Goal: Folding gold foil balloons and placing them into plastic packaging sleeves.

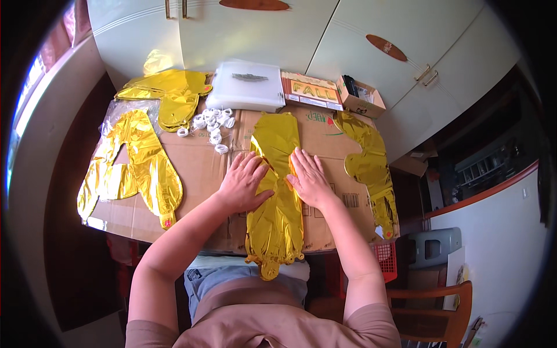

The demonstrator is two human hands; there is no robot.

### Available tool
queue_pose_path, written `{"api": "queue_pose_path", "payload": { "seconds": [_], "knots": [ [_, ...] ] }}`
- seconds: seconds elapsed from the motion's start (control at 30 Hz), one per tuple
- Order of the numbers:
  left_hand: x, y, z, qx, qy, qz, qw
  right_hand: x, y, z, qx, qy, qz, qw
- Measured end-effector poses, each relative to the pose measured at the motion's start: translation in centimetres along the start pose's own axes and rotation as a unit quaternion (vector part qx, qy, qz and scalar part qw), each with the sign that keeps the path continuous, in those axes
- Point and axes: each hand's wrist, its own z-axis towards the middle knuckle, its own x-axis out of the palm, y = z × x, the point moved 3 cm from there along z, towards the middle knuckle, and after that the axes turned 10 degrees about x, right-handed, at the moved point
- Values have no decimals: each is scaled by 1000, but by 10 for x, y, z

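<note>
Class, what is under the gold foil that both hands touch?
Brown cardboard shows along both sides of the gold foil; whatever lies directly beneath is covered and unseen.

daylight coming from the left

a window (21,119) is glowing nearly white at the left. hard highlights are streaking the left gold foil shape (142,151). the far cabinet doors (249,37) are catching soft light, while the right recess (490,165) is lying in shadow. straight edges are bending inside a black fisheye rim.
</note>
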Motion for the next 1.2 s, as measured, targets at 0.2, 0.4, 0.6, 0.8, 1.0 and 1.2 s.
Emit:
{"api": "queue_pose_path", "payload": {
  "seconds": [0.2, 0.4, 0.6, 0.8, 1.0, 1.2],
  "knots": [
    [-5, -3, 5, 11, -48, -9, 999, 0, -7, 2, -29, -15, -17, 999],
    [-1, 18, 43, 89, -84, -70, 990, 1, -8, 3, -40, -21, -2, 999],
    [14, 33, 89, 92, -47, -177, 979, -1, -5, 4, -37, -22, 0, 999],
    [37, 34, 87, 104, -48, -119, 986, -14, -4, -5, -56, -60, 128, 988],
    [38, 33, 86, 103, -40, -121, 986, -23, -9, -37, -62, -27, 118, 991],
    [39, 32, 89, 116, -22, -93, 989, -24, -2, -63, -65, -6, 74, 995]
  ]
}}
